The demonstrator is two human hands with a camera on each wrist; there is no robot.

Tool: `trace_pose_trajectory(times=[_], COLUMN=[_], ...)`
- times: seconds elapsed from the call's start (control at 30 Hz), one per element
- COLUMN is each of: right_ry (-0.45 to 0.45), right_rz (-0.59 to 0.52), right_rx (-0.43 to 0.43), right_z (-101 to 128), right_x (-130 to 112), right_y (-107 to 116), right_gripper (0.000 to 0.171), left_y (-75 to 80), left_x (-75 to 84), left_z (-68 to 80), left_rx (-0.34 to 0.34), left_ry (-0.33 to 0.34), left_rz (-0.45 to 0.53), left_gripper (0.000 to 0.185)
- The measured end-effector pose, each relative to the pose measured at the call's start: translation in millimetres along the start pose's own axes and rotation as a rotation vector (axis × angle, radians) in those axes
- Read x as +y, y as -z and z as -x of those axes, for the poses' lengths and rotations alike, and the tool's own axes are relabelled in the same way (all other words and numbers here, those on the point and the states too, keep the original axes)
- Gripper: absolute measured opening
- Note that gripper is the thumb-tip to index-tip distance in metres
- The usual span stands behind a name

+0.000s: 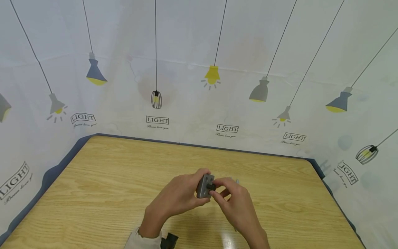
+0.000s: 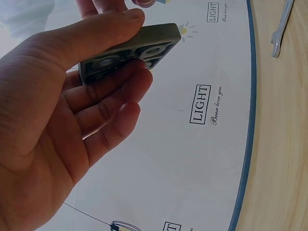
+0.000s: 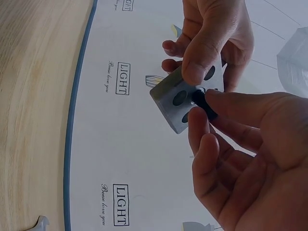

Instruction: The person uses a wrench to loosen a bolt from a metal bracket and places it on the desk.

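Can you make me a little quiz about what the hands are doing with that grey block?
1. True or false: the left hand holds the grey block up off the wooden table.
2. What do the right hand fingers pinch? A) a black bolt at the block's face B) a yellow cup C) a pencil
3. Fill in: in the right wrist view the block's face shows round ____.

Key: 1 true. 2 A, the small black bolt. 3 holes.
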State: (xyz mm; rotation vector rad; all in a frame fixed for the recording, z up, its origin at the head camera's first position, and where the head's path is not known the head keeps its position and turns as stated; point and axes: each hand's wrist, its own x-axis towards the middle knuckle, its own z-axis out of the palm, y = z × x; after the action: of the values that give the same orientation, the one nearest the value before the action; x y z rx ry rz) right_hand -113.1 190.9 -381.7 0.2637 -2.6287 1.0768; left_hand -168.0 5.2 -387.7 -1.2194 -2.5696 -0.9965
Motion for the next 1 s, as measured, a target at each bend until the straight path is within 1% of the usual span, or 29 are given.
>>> trace_pose_trajectory(times=[0.3,0.47,0.63,0.87,1.0], right_ry=[0.017,0.008,-0.034,-0.113,-0.145], right_rz=[0.009,0.011,-0.012,-0.014,-0.028], right_rx=[0.01,-0.001,-0.016,-0.007,-0.033], right_z=[-0.3,-0.5,-1.4,-2.0,-3.0], right_x=[0.3,0.1,-0.5,-0.5,0.0], right_y=[-0.4,0.0,1.1,1.9,1.4], right_gripper=[0.026,0.029,0.035,0.022,0.022], left_y=[0.6,0.5,0.6,0.5,0.6], left_x=[0.3,0.2,-0.3,0.5,1.0], left_z=[0.5,0.9,1.1,0.4,0.5], left_rx=[0.002,0.006,0.007,-0.001,0.0], left_ry=[0.0,-0.002,0.004,0.005,0.004], left_rz=[0.005,-0.001,-0.022,-0.02,-0.021], left_gripper=[0.055,0.055,0.055,0.055,0.056])
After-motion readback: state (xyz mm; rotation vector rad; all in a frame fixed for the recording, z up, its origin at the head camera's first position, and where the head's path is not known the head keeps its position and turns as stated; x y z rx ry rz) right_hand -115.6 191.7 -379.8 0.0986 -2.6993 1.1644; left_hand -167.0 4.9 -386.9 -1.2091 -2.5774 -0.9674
